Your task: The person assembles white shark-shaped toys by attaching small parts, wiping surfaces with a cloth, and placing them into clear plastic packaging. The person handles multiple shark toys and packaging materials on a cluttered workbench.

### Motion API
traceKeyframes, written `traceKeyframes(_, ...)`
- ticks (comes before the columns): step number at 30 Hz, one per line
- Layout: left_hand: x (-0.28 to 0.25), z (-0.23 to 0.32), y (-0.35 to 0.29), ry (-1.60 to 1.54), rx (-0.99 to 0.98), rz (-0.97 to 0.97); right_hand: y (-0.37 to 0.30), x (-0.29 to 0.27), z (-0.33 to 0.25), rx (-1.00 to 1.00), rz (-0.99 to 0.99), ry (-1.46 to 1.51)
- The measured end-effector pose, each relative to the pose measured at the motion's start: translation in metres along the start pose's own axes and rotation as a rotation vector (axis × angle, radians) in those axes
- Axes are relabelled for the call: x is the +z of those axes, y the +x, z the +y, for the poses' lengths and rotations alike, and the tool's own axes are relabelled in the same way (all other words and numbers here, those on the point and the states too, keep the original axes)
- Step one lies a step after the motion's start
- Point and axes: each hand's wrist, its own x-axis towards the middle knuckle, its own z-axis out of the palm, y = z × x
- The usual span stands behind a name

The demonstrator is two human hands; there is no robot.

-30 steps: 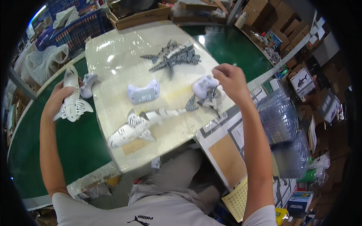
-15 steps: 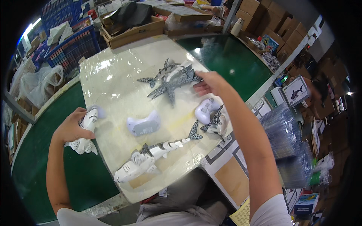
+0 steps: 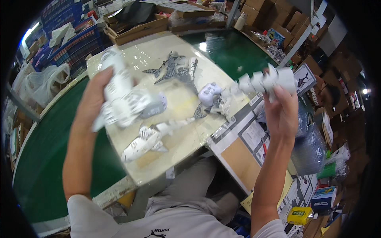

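Observation:
My left hand is closed around a white toy shark body, raised over the left part of the pale board and blurred by motion. To the right, my right hand grips a white segmented tail piece, held up beyond the board's edge. A toy shark with a banded tail lies at the board's near side. Partly behind the lifted body is a white game controller; another controller rests farther right. Grey patterned shark parts lie at the far side, with more parts beside the right controller.
The pale board lies across a green surface. Open cartons and a blue crate stand behind it. At right are stacked clear plastic packages, a picture card and a yellow pack.
My left hand has lifted the shark body up and to the right. My right hand has moved right from the grey parts and now holds the white tail piece.

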Motion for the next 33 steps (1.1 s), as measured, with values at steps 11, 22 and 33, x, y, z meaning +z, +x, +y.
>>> traceKeyframes(11, 0.177, -0.127, -0.07, -0.493, -0.155, 0.07, -0.219, -0.003, -0.001, 0.305, 0.047, -0.21)
traceKeyframes(22, 0.233, -0.159, -0.109, -0.39, -0.031, -0.311, -0.27, -0.052, -0.022, 0.172, 0.259, -0.327)
traceKeyframes(33, 0.224, -0.184, -0.108, -0.341, -0.008, -0.276, -0.268, -0.064, -0.012, 0.107, 0.266, -0.538)
